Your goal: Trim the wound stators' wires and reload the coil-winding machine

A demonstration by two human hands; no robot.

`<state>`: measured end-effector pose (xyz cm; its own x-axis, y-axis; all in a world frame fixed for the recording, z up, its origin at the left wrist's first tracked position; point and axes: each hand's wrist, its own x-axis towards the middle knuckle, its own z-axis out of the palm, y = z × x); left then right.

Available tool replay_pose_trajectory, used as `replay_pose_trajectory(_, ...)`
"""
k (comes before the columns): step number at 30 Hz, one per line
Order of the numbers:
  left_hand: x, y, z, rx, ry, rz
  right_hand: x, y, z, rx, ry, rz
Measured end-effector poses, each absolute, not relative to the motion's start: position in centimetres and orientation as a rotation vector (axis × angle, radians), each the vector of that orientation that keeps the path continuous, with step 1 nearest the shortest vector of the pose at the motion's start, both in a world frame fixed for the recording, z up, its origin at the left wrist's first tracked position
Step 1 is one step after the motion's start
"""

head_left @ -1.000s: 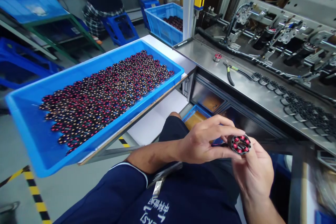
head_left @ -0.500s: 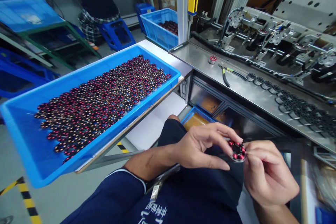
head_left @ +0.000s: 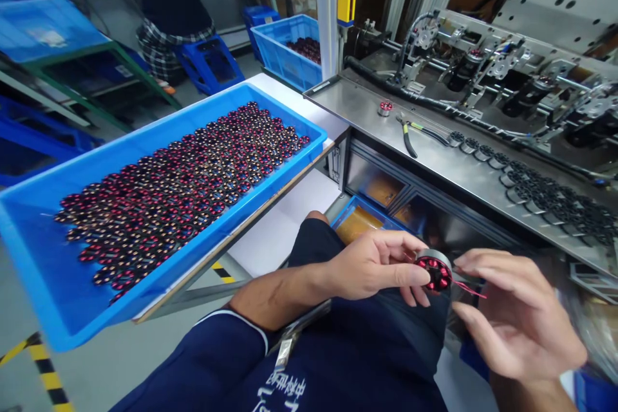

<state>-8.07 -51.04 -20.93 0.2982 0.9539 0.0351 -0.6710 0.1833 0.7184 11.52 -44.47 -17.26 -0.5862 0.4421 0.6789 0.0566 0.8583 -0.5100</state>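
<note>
Between the thumb and fingers of my left hand (head_left: pixel 381 267) is a motor stator (head_left: pixel 437 272) wound with red wire, its coil face turned toward me. A short twist of red wire ends sticks out from its right side. My right hand (head_left: pixel 524 312) is just right of the stator, thumb and fingers apart, holding nothing. Another red-wound stator (head_left: pixel 385 109) stands on the metal bench. Beside it lie cutting pliers (head_left: pixel 410 134) with green and black handles. Black unwound stator cores (head_left: pixel 531 187) line the bench toward the right.
At left, a blue tray (head_left: pixel 48 309) holds many wound stators in rows. A winding machine (head_left: pixel 483 71) runs along the back of the bench. Another blue bin (head_left: pixel 275 55) with dark red parts stands beyond. A person (head_left: pixel 159 0) is at a far bench.
My left hand has closed on the stator and turned its coil face toward me. My right hand has let go of it, opened and moved right. The red wire ends now show.
</note>
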Motion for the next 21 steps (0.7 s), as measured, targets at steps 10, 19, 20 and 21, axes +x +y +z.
replay_pose_trajectory(10, -8.0, -51.1, -21.2, 0.689, 0.408, 1.383, 11.2, -44.8, -17.2, -0.434, -2.168, 0.381)
replay_pose_trajectory(19, -8.4, -49.2, -21.8, 0.73, 0.253, 0.841, 11.6, -44.6, -14.9, -0.323, -2.381, 0.441)
replay_pose_trajectory(20, -8.2, -49.3, -21.8, 0.74, 0.235, 0.814, 11.7, -44.6, -14.6, -0.333, -2.397, 0.417)
replay_pose_trajectory(21, -8.1, -49.4, -21.8, 0.733, 0.229, 0.849, 11.8, -44.7, -14.4, -0.351, -2.41, 0.384)
